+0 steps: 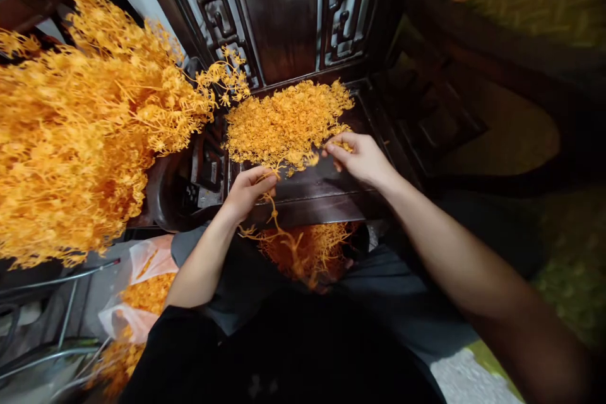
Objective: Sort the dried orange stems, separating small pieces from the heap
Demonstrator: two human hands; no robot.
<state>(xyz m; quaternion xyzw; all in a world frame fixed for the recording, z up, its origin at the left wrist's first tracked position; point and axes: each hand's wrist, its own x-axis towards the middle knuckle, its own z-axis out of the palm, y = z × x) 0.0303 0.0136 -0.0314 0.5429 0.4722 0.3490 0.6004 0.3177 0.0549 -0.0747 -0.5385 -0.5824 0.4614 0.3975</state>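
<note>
A heap of small orange plastic sprigs [284,123] lies on the seat of a dark carved wooden chair [326,192]. My left hand [249,189] is closed on an orange branch [279,227] that hangs down toward my lap. My right hand [360,154] pinches a small orange sprig [344,146] at the heap's right edge. More orange sprigs [307,252] lie in my lap between my legs.
A large bunch of orange artificial branches [71,132] fills the left side. A plastic bag of orange pieces [142,293] sits on the floor at lower left beside metal rods [57,281]. The chair's carved back [284,12] rises ahead. Green-yellow flooring [568,278] lies to the right.
</note>
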